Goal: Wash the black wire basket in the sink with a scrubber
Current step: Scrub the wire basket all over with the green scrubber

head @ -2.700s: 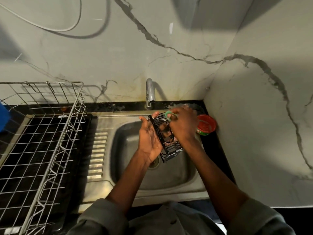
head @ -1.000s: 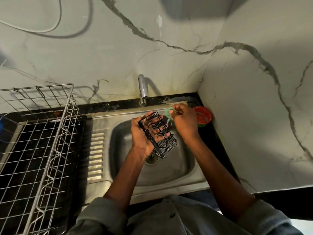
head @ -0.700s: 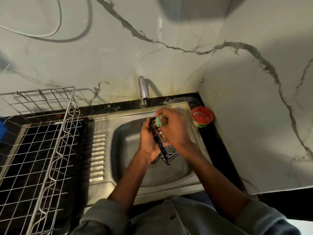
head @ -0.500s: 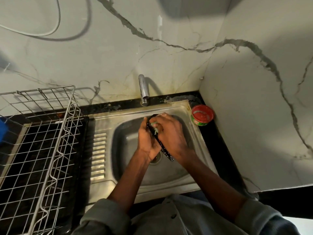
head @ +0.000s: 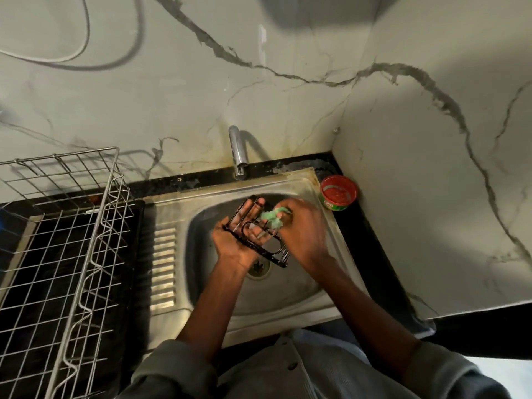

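Fingers (head: 253,208) of my left hand (head: 240,243) lie nearly straight, palm up, under the black wire basket (head: 259,237), which rests tilted across that palm over the sink (head: 325,300); whether the thumb hooks a wire I cannot tell. My right hand (head: 302,231), blurred, curls its fingers round a green scrubber (head: 273,218) and presses it against the basket's far end. Both hands hover above the basin, over the drain (head: 259,267). A chrome tap (head: 237,152) stands at the back rim, against the veined marble wall (head: 259,90). Just right of the sink, on the black counter (head: 371,226) in the corner, sits a small round red-and-green tub (head: 339,192). Left of the basin runs the ribbed steel draining board (head: 164,269), and beside it a large silver wire dish rack (head: 72,254) on the counter. A white cable (head: 83,38) loops across the wall at upper left. Grey sleeves (head: 172,367) are pushed up my forearms at the bottom edge
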`<state>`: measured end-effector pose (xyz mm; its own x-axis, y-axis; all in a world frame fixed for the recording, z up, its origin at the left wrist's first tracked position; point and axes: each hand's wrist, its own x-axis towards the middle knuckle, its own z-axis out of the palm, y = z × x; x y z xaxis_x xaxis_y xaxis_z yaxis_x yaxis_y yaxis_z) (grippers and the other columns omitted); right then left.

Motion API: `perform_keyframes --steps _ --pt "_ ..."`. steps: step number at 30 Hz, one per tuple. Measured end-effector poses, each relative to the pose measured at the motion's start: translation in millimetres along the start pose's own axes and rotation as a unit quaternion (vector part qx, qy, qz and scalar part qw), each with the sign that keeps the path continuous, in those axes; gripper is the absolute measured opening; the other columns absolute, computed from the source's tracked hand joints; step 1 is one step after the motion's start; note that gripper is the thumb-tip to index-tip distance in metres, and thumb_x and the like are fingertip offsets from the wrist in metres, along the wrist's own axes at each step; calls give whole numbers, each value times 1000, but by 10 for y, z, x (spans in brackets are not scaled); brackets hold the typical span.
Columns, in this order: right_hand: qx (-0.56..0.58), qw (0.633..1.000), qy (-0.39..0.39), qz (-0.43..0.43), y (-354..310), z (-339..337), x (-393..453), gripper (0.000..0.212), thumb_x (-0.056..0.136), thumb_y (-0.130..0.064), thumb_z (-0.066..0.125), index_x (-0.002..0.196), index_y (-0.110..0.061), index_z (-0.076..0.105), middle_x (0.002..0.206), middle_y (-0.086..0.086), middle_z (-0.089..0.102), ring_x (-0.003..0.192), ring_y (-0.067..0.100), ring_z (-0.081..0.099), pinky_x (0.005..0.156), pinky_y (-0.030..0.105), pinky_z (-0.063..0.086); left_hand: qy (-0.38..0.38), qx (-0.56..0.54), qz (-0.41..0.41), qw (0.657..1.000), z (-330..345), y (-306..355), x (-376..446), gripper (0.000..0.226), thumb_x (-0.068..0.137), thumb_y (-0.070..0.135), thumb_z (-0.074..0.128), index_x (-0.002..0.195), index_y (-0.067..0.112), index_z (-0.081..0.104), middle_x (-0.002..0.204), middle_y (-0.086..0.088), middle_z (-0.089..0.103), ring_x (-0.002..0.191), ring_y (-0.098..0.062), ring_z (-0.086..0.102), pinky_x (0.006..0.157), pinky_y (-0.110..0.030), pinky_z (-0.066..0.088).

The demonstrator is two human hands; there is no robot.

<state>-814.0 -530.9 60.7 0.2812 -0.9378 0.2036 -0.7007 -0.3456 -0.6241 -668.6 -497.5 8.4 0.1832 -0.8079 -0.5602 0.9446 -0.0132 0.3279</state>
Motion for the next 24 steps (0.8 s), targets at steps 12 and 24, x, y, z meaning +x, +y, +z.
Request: perform_keyframes --steps 12,24 --pt "-52 990 -80 105 340 93 370 29 81 -7 76 105 -17 63 104 2 69 97 21 66 81 38 57 -40 -8 13 999 -215 109 -232 52 106 25 30 126 -5 67 128 -27 69 110 -45 72 73 -45 65" --pt "-16 991 -94 97 316 287 323 21 86 -13 75 105 -16 67 105 1 71 98 18 66 80 32 56 5 -5 38 999 -370 142 -158 41 103 24 38 116 1 68 111 -23 77 99 -37 77 69 -32 61"
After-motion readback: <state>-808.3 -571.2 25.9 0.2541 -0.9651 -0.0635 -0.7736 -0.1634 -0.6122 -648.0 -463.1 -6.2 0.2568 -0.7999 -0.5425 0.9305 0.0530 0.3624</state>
